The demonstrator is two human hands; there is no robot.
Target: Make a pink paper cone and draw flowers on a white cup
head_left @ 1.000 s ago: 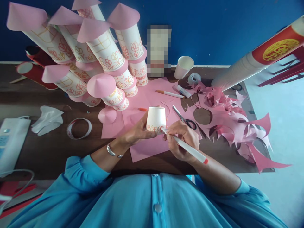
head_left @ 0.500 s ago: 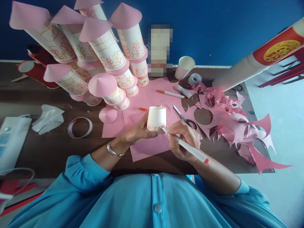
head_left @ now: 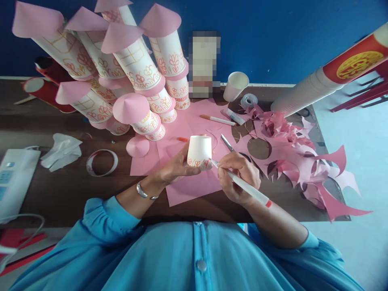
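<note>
My left hand [head_left: 176, 166] is closed around a white paper cup [head_left: 199, 147], which has red flower drawings along its lower band. Between the fingers of my right hand [head_left: 239, 176] is a white marker [head_left: 250, 190] with a red end; its tip is at the cup's lower right side. Pink paper sheets [head_left: 194, 194] lie beneath both hands. Just behind my right hand are scissors [head_left: 227, 142], their handles mostly covered. An orange-red marker cap [head_left: 182, 139] lies behind the cup, close to my left fingers.
Decorated paper-cup towers [head_left: 138, 76] with pink cones stand at the back left. Pink paper scraps [head_left: 303, 161] cover the right side. Farther back are a brown-capped marker [head_left: 216, 119], a tape roll [head_left: 249, 100], a paper cup [head_left: 235, 86] and a long cup stack [head_left: 312, 91].
My right hand has shifted slightly right with the marker, covering more of the scissors' handles. In my left hand the cup has turned a little.
</note>
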